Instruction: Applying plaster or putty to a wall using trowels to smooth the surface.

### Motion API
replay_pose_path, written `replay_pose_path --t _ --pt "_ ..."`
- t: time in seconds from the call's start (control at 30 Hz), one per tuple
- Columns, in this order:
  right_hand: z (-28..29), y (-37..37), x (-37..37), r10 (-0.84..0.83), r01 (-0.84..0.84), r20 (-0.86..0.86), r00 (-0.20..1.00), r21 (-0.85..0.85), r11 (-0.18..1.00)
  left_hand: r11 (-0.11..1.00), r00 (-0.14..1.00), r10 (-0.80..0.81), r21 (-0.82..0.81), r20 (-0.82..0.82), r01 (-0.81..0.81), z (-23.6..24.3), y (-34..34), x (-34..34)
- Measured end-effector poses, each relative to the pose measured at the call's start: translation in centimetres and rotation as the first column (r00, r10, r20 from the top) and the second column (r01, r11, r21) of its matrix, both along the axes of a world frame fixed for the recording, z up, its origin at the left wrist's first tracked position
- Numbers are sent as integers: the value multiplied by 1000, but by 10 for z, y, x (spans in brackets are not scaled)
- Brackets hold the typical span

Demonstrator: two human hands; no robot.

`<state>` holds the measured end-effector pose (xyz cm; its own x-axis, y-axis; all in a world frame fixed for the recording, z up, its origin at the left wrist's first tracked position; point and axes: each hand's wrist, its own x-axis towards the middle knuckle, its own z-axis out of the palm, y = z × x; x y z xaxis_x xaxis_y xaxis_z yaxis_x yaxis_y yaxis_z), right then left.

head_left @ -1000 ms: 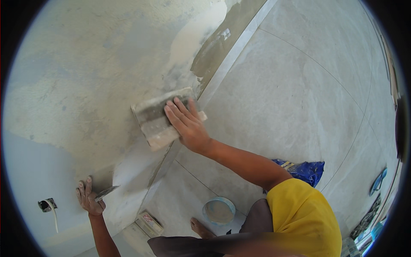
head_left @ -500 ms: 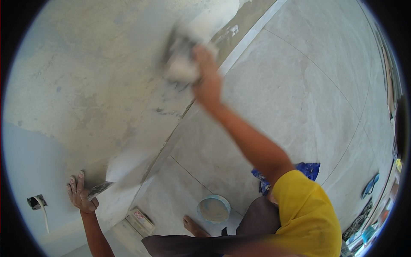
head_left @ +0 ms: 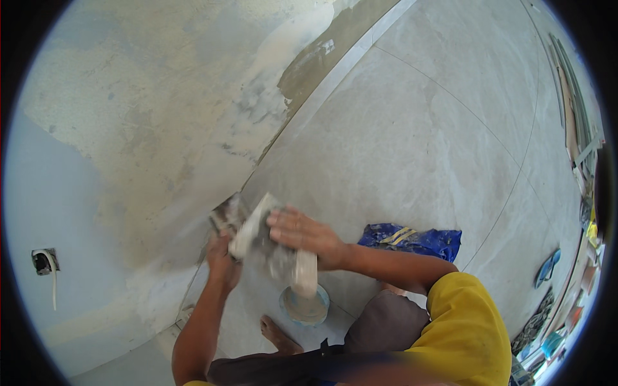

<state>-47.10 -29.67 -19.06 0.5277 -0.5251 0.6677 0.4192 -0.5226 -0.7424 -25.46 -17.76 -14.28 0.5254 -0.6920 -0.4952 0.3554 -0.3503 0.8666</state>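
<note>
Both hands meet in front of me, above the floor beside the wall base. My right hand (head_left: 309, 237) is closed on a plastering trowel (head_left: 256, 224), blurred by motion, with pale filler and dark smears on it. In my left hand (head_left: 223, 262) is a putty knife (head_left: 227, 212), its broad, smeared blade close to the trowel's left edge; I cannot tell whether they touch. Below the trowel stands a round, light blue bucket (head_left: 326, 310) of greyish filler, partly covered by it. The wall (head_left: 148, 148) at left carries patchy cream and grey filler.
A crumpled blue bag (head_left: 438, 244) lies by my right elbow. Farther right are a blue slipper (head_left: 547, 269) and long strips of material (head_left: 575, 96). A socket box (head_left: 44, 262) with a loose white cable sits in the wall. My bare foot (head_left: 280, 336) is beside the bucket.
My right hand has come down from the upper wall, bringing the trowel near the bucket. My left hand has left the wall and moved right with the putty knife, meeting the trowel.
</note>
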Motion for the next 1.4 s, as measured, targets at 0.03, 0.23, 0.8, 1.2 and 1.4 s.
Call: replay_pose_path --t 0.03,0.23,0.8,1.2,1.4 --pt "4 5 -8 80 -80 -3 997 -18 997 999 983 -48 0 -176 49 -7 -8 -12" --pt "-51 -34 -39 -182 12 -370 911 -418 909 998 964 -51 -61 -261 36 11 -25 -60" --pt "-87 5 -145 -291 -116 -7 957 907 -404 997 961 -69 -60 -268 55 10 -64 -82" --pt "-52 -58 -160 -669 -379 263 696 925 -31 921 720 -372 -134 -585 367 -10 -152 -254" --pt "-35 -43 -173 -330 97 -31 943 978 184 898 719 -440 -262 -539 353 -9 -198 -260"
